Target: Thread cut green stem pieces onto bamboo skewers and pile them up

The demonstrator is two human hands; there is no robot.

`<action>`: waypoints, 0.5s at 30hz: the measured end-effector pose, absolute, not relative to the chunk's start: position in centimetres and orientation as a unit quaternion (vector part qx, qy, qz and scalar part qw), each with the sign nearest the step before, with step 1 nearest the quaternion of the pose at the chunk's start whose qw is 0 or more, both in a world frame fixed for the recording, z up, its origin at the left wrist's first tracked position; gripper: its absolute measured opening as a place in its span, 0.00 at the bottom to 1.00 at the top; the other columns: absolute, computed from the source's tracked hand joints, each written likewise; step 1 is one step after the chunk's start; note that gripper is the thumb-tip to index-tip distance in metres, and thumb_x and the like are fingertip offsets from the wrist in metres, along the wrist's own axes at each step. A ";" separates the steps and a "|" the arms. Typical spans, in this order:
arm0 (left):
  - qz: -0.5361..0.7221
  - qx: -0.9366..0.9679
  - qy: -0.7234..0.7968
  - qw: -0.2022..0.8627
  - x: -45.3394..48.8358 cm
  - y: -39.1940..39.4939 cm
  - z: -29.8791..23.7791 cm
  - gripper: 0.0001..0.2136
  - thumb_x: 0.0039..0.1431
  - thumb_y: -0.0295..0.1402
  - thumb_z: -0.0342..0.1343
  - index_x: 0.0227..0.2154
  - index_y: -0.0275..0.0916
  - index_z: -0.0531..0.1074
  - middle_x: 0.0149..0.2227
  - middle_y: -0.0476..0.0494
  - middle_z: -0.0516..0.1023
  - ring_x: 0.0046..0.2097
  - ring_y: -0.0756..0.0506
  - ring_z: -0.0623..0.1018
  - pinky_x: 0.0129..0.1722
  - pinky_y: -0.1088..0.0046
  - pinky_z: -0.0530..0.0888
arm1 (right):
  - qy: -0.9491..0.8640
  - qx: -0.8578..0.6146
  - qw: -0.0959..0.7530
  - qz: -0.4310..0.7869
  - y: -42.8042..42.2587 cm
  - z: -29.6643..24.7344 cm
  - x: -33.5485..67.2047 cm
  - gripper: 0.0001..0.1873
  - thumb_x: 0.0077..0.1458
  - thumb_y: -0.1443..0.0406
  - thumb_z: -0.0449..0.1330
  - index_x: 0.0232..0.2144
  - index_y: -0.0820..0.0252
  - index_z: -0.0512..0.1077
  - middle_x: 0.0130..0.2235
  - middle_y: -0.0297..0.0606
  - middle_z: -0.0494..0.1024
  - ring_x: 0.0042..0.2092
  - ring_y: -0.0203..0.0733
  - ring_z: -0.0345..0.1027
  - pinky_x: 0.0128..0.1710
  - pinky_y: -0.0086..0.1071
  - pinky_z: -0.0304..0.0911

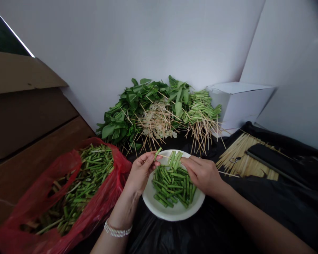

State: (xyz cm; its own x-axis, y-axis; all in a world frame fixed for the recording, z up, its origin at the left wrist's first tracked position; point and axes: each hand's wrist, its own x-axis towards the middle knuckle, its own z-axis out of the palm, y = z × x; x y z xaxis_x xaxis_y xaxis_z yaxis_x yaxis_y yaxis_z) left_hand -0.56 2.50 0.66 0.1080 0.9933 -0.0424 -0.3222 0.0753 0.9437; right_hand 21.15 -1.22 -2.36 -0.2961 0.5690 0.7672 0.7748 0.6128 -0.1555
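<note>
My left hand (141, 171) pinches a short green stem piece (157, 153) above the left rim of a white bowl (172, 211). My right hand (201, 173) is closed on a thin wooden skewer (164, 156) that carries a few stem pieces (175, 158), its tip pointing at the piece in my left hand. Both hands hover over the bowl, which holds several cut green stem pieces (172, 188). A bead bracelet (117, 230) circles my left wrist.
A red plastic bag (69, 197) of cut stems lies at the left. Skewered leafy greens (148, 109) and stems are piled against the wall behind the bowl. Loose bare skewers (241, 162) lie at the right on black plastic sheeting (254, 211). A white box (238, 102) and cardboard (23, 106) flank the area.
</note>
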 end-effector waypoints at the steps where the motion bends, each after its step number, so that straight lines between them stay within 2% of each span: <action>1: 0.534 0.420 0.399 0.615 -0.5 2.5 0.7 0.14 0.45 0.37 0.70 0.35 0.37 0.79 0.32 0.45 0.83 0.28 0.55 0.76 0.30 0.81 0.71 | -0.796 -0.422 0.417 -0.124 -1.2 -2.3 21.1 0.16 0.63 0.70 0.47 0.40 0.62 0.75 0.30 0.37 0.76 0.32 0.34 0.68 0.34 0.27 0.62; 15: 0.546 0.406 0.392 0.620 -0.4 2.3 1.0 0.14 0.41 0.32 0.72 0.34 0.37 0.80 0.32 0.45 0.84 0.29 0.55 0.77 0.33 0.82 0.73 | -0.798 -0.412 0.422 -0.124 -1.3 -2.4 21.0 0.14 0.63 0.71 0.48 0.41 0.64 0.74 0.29 0.36 0.74 0.30 0.35 0.68 0.33 0.29 0.61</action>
State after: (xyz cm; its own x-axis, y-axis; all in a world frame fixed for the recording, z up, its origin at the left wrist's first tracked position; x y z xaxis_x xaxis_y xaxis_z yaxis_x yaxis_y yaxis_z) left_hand -0.37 2.35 0.96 0.0973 0.9943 -0.0428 -0.3589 0.0752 0.9303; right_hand 21.02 -1.31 -2.36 -0.3051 0.5523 0.7759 0.7619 0.6303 -0.1490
